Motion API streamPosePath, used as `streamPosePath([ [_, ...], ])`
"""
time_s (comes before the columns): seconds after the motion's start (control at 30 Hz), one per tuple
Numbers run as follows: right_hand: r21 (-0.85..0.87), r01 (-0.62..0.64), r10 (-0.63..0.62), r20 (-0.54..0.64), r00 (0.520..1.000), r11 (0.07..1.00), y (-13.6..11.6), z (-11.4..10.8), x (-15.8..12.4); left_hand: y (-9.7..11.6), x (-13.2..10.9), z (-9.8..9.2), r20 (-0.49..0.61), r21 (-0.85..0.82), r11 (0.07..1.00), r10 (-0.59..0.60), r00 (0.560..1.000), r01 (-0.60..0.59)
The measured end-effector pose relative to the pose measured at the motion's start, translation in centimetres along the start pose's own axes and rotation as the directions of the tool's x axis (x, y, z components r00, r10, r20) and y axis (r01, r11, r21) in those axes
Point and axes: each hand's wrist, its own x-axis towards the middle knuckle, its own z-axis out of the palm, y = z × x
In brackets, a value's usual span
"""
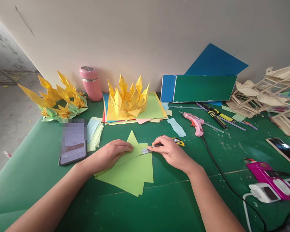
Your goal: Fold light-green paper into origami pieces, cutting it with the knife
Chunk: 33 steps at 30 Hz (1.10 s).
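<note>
A folded sheet of light green paper (pixel 132 169) lies on the green table (pixel 159 206) in front of me. My left hand (pixel 111 155) presses flat on the paper's left part, fingers together and stretched toward the fold. My right hand (pixel 170 150) is closed round a utility knife (pixel 164 145) with a yellow and black handle. The knife's blade tip touches the paper at its right edge, close to my left fingertips.
A phone (pixel 72 141) lies left of my hands beside pale paper slips (pixel 94 130). Behind stand a yellow paper crown (pixel 128 96) on coloured sheets, yellow paper flowers (pixel 55 100) and a pink flask (pixel 90 83). A pink glue gun (pixel 195 123), tools, wooden models (pixel 268 96) and chargers (pixel 270 183) crowd the right.
</note>
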Motion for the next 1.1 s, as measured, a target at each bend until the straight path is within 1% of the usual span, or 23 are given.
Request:
streamPosePath([
  [0.23, -0.002, 0.019, -0.019, -0.015, 1.000, 1.000, 0.2, 0.0, -0.3, -0.1, 0.0, 0.0, 0.004, -0.014, 1.000, -0.008, 1.000, 0.008],
  [0.6, -0.012, 0.040, -0.040, 0.007, 0.999, 0.999, -1.0, 0.7, 0.4, -0.1, 0.0, 0.0, -0.003, -0.033, 0.999, -0.010, 1.000, 0.010],
  [0.9, -0.016, 0.064, -0.064, 0.011, 0.998, 0.998, -1.0, 0.5, 0.1, 0.1, 0.0, -0.1, -0.002, -0.040, 0.999, -0.004, 1.000, 0.004],
  [1.1, -0.033, 0.089, -0.088, 0.017, 0.996, 0.996, -1.4, 0.9, 0.3, 0.0, 0.0, 0.0, -0.016, -0.050, 0.999, -0.001, 1.000, 0.001],
])
